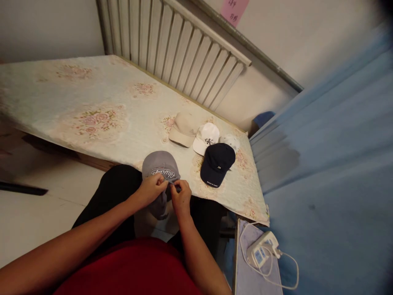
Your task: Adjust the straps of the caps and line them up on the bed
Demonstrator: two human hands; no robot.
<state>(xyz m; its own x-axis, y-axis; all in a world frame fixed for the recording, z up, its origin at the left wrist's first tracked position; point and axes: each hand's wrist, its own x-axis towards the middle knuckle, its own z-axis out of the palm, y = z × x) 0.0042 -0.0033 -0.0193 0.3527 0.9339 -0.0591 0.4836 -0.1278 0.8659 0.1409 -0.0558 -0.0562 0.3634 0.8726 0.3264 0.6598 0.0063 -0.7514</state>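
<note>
here, left hand (152, 189) and right hand (181, 197) pinch the grey cap (159, 169) (4 caps beside).

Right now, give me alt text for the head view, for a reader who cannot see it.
Both hands, left hand and right hand, grip the brim of a grey cap at the near edge of a floral-covered table. Beige, white and navy caps lie just beyond, near a radiator.

Red top, black trousers, bare forearms.
</note>
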